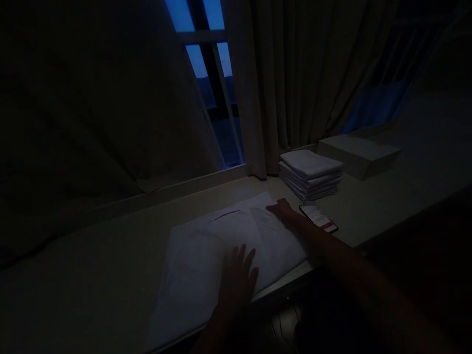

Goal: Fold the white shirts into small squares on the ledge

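Note:
A white cloth (206,250), folded flat with a dark curved mark near its far edge, lies on the light-coloured counter. My left hand (238,275) rests on the near part of the cloth, palm down with its fingers spread. At the cloth's far right corner is my right hand (283,210), its fingers bent in at the edge and closed on the fabric. The dim light hides the fingertips there. Just right of my right forearm lies a phone (319,219) with its screen lit. Behind it stands a stack of folded white cloths (311,172).
A pale box (359,152) sits at the back right of the counter (92,275). Long curtains (287,73) hang behind, parted at a window (214,83) with bars. The counter's front edge runs close below my hands. The room is very dark.

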The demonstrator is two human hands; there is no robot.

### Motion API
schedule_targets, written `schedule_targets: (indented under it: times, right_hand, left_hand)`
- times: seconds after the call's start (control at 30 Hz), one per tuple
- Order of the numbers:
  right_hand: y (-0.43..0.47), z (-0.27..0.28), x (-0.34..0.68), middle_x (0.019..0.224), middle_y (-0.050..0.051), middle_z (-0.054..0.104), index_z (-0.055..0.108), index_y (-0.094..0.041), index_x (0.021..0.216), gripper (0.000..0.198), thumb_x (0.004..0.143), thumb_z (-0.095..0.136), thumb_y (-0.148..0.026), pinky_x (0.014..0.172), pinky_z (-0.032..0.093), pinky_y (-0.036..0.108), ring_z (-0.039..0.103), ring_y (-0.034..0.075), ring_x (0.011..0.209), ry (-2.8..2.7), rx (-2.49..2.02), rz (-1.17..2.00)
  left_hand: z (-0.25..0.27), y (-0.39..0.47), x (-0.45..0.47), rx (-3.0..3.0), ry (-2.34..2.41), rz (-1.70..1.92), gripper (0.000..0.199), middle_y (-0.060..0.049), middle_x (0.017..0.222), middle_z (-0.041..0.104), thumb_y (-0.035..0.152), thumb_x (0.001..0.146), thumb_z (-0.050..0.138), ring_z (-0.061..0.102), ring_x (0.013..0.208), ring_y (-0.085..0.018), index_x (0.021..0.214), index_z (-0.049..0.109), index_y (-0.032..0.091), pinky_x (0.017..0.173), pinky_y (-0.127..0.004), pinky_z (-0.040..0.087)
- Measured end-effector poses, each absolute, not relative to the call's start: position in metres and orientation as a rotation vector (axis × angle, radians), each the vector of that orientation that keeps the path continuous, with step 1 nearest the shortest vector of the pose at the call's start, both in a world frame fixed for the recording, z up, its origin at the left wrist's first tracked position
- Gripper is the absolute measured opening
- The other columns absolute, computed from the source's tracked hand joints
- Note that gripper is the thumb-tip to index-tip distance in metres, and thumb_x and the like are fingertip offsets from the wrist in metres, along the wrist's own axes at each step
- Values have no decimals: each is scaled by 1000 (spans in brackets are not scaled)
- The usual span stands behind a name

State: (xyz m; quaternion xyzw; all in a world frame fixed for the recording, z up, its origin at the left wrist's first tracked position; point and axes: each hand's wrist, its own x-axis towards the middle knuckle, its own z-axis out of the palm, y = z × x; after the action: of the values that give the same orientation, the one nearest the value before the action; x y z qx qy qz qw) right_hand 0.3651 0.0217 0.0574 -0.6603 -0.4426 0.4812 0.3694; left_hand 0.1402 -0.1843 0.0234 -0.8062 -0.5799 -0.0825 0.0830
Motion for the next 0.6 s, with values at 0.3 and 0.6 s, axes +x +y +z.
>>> schedule_targets:
  times: [0.3,0.6]
  right_hand:
    - [30,49,360,122,17,54,49,-14,121,73,54,79,-13,81,47,30,58,27,104,-1283,-1805,844]
    - [29,37,372,88,3,66,50,-16,119,70,56,81,-21,64,47,24,63,15,75,-1201,-1692,855]
  left_hand:
    - [25,-186,141,-2406,-1752,-267,54,-3,156,29,42,94,36,23,144,-27,147,29,35,114,-56,22]
    - [25,-186,141,-2414,-1760,-262,54,-2,156,27,43,94,36,22,144,-27,147,29,36,114,-56,22]
